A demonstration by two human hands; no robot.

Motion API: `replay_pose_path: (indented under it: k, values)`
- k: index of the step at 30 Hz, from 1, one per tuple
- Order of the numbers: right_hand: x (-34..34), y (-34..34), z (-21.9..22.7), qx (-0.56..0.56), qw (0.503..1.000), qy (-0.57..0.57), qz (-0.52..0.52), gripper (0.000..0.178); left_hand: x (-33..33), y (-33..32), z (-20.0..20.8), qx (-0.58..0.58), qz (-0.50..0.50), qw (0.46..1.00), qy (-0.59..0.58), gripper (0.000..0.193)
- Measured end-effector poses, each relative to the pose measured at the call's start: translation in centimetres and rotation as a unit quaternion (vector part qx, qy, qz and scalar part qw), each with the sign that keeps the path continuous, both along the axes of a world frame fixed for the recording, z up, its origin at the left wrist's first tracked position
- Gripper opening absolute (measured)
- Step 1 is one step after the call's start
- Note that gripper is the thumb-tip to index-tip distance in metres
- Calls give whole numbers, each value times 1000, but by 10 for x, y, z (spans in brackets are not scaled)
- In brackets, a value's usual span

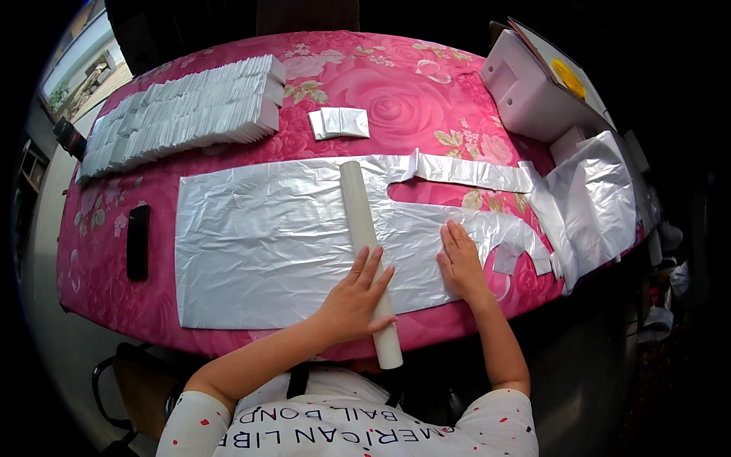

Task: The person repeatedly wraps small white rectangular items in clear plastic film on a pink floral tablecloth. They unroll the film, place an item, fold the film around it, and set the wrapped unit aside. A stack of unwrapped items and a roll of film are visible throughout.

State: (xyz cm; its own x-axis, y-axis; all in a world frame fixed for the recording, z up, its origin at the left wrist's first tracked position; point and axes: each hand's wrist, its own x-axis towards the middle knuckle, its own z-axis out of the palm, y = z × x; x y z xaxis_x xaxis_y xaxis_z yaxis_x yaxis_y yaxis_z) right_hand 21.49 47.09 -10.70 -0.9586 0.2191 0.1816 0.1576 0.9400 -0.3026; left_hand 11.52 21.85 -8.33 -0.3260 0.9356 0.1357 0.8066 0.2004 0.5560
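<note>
A silvery plastic vest-style bag (251, 236) lies spread on the table, its handle end pointing right. Across its middle rests a pale roller tube (358, 206), running from the bag's far edge to past the table's near edge. My left hand (354, 297) lies on the tube's near half with fingers spread, not wrapped around it. Flat on the bag, right of the tube and below the handle cut-out, is my right hand (461, 263), fingers extended and holding nothing. A small grey film piece (506, 257) shows by the lower handle.
Long rows of folded silvery packets (183, 107) stand at the far left. A few folded packets (340, 123) lie beyond the bag. More silvery bags (594, 206) drape over the right edge, near a white foam box (525, 84). A black oblong object (138, 242) sits left.
</note>
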Motion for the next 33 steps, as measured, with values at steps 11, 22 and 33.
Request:
replay_pose_path:
  k: [11, 22, 33]
  values:
    - [60, 169, -6, 275, 886, -116, -355, 38, 4, 15, -1, 11, -25, 999, 40, 75]
    - [5, -18, 22, -173, 985, -2, -12, 47, 10, 15, -36, 143, 20, 989, -27, 89]
    - [53, 131, -30, 48, 980, 27, -193, 45, 15, 26, -21, 67, 23, 997, 14, 83]
